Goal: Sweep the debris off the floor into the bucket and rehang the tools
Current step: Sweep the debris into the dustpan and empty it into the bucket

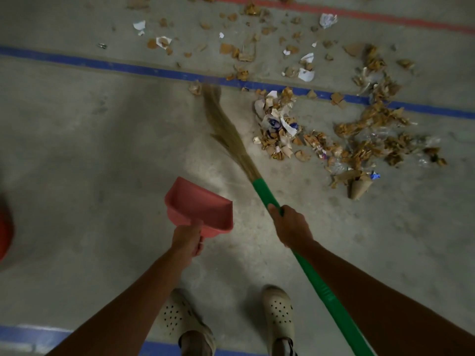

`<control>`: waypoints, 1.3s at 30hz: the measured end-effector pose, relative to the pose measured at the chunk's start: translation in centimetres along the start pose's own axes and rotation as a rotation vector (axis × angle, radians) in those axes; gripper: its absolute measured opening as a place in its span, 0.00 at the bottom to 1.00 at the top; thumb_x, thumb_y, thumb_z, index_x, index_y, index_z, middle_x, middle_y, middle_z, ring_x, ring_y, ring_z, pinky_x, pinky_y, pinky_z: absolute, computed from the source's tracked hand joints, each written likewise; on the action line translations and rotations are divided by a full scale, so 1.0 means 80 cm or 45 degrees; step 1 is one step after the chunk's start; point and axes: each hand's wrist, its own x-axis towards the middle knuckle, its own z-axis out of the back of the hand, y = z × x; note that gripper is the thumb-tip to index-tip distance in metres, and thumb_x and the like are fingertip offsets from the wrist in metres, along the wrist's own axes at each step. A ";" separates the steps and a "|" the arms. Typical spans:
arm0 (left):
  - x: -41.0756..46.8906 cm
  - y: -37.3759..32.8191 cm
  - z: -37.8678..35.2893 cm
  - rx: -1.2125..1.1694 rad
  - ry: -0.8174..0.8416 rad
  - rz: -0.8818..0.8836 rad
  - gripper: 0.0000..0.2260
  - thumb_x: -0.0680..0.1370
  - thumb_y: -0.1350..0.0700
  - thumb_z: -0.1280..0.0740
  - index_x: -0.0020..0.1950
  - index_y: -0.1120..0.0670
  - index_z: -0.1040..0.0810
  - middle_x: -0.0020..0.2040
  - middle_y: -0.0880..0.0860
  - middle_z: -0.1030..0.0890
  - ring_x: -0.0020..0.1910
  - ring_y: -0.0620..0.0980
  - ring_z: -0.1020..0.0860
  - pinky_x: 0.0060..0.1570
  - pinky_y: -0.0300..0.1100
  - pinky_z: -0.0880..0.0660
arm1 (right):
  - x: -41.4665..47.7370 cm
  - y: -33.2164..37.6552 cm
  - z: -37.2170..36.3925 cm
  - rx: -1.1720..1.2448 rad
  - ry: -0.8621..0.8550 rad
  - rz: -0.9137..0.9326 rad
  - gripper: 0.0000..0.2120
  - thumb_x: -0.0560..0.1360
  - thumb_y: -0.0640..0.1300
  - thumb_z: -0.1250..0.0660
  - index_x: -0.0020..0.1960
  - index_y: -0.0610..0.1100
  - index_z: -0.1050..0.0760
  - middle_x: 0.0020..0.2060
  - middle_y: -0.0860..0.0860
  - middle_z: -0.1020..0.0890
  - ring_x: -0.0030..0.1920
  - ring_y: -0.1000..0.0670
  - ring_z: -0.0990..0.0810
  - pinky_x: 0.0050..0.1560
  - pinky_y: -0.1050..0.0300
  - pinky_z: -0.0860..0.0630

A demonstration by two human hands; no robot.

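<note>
Grey concrete floor [102, 155], blue line [102, 65] crossing. Right hand [290, 226] wrapped round green broom handle [264, 194]; bristles [226, 127] ahead of it, tips at blue line, debris pile [280, 129] just right. Left hand [187, 241] grips pink dustpan [203, 204] by handle, left of broom.

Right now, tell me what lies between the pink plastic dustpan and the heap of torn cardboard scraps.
Head view: only the green-handled straw broom crosses between the pink plastic dustpan and the scrap heap; otherwise bare concrete floor.

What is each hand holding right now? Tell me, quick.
Left hand: closed, gripping the handle of the pink dustpan.
Right hand: closed, gripping the green broom.
</note>
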 end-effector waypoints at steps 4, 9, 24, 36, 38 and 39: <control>-0.008 -0.024 0.032 -0.034 0.001 -0.001 0.15 0.79 0.52 0.34 0.35 0.58 0.28 0.26 0.54 0.27 0.18 0.47 0.34 0.19 0.32 0.37 | -0.021 0.060 -0.028 -0.003 0.084 0.036 0.22 0.80 0.65 0.45 0.45 0.46 0.28 0.37 0.49 0.20 0.34 0.49 0.19 0.38 0.51 0.17; -0.008 -0.055 0.112 -0.111 0.013 0.021 0.14 0.79 0.54 0.33 0.36 0.58 0.28 0.25 0.54 0.27 0.17 0.47 0.33 0.18 0.32 0.38 | -0.043 0.125 -0.070 -0.142 0.206 0.094 0.22 0.79 0.66 0.44 0.49 0.46 0.27 0.38 0.50 0.20 0.35 0.50 0.18 0.41 0.51 0.16; 0.105 -0.134 0.329 -0.317 -0.191 0.056 0.13 0.78 0.55 0.31 0.35 0.55 0.27 0.20 0.49 0.30 0.18 0.45 0.33 0.25 0.33 0.36 | 0.015 0.339 -0.181 -0.474 0.346 0.395 0.23 0.79 0.64 0.41 0.58 0.44 0.27 0.42 0.52 0.23 0.39 0.52 0.22 0.36 0.62 0.27; 0.242 -0.264 0.276 -0.191 -0.093 0.052 0.15 0.81 0.55 0.35 0.35 0.56 0.30 0.27 0.54 0.29 0.15 0.42 0.33 0.16 0.30 0.38 | 0.195 0.406 -0.208 -0.439 0.340 0.067 0.22 0.81 0.62 0.44 0.58 0.43 0.28 0.41 0.50 0.22 0.40 0.51 0.19 0.43 0.55 0.18; 0.256 -0.288 0.255 -0.153 -0.056 0.057 0.15 0.82 0.54 0.35 0.36 0.56 0.29 0.24 0.53 0.28 0.15 0.43 0.34 0.15 0.31 0.37 | 0.215 0.404 -0.199 -0.320 0.309 -0.062 0.22 0.81 0.63 0.44 0.57 0.43 0.29 0.42 0.49 0.21 0.39 0.50 0.18 0.41 0.55 0.18; 0.261 -0.301 0.243 -0.133 -0.048 0.059 0.15 0.81 0.53 0.34 0.36 0.56 0.29 0.24 0.53 0.28 0.15 0.43 0.34 0.15 0.31 0.37 | 0.223 0.402 -0.194 -0.259 0.296 -0.129 0.22 0.81 0.63 0.44 0.57 0.43 0.29 0.42 0.49 0.21 0.39 0.50 0.18 0.40 0.55 0.17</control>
